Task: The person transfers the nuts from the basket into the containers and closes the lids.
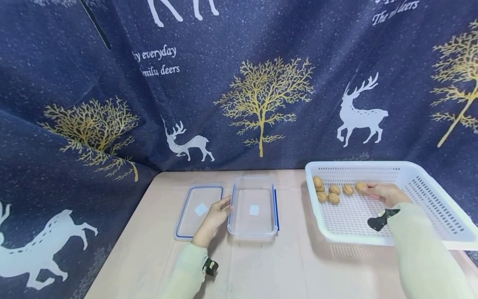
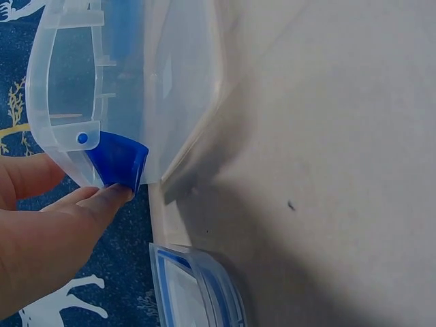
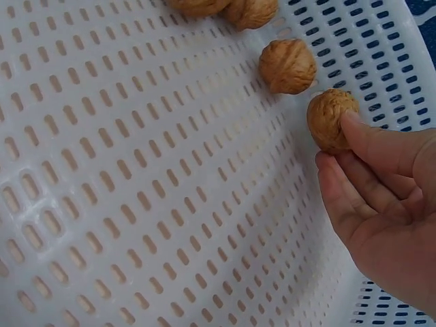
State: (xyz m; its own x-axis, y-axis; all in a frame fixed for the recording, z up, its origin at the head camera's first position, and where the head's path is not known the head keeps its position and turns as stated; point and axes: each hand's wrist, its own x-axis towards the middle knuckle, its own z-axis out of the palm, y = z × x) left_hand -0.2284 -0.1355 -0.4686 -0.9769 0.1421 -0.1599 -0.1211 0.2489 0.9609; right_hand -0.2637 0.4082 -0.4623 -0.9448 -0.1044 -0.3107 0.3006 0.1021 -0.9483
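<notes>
In the head view, my right hand is inside a white plastic basket, pinching a walnut between thumb and fingers. The right wrist view shows that walnut close up, next to another walnut on the perforated floor. Several more walnuts lie along the basket's left end. My left hand grips the left edge of a clear plastic food container, which stands lidless on the table. In the left wrist view, fingertips hold its rim by a blue latch.
A clear lid with a blue seal lies left of the container, partly behind my left forearm. The table has a pale pink cover. Behind it hangs a dark blue cloth printed with deer and trees.
</notes>
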